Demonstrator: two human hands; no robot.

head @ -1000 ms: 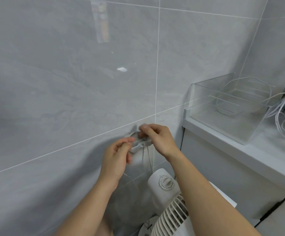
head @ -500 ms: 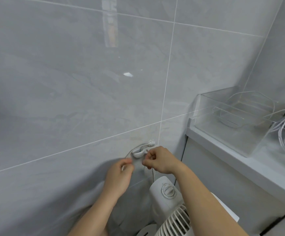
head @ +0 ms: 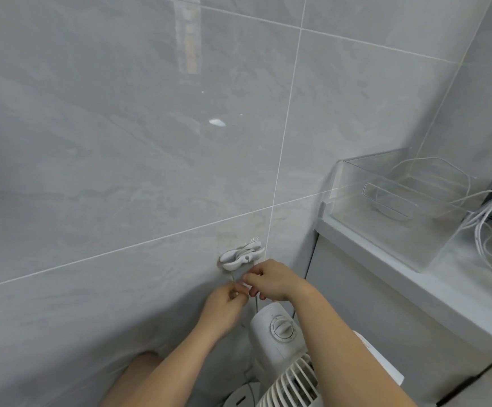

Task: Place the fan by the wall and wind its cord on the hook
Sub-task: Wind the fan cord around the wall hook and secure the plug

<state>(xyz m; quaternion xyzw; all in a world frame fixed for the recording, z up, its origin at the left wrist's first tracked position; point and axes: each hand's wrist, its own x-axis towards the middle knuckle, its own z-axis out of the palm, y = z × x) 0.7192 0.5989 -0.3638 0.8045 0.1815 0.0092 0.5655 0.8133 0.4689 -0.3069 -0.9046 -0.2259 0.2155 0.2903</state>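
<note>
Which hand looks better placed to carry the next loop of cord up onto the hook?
Probably the right hand: it pinches the cord directly under the hook, while the left hand grips lower down.

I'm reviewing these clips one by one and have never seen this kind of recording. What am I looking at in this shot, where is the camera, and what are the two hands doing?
No machine here: a person wears one wide-angle camera on the head, looking forward and down at their own bare hands. The left hand and right hand meet just under a small hook on the grey tiled wall, pinching a thin cord. Some cord already lies wound on the hook. Below stands a white fan, close to the wall. To the right, a ledge carries a clear plastic bin and loose white cables.
</note>
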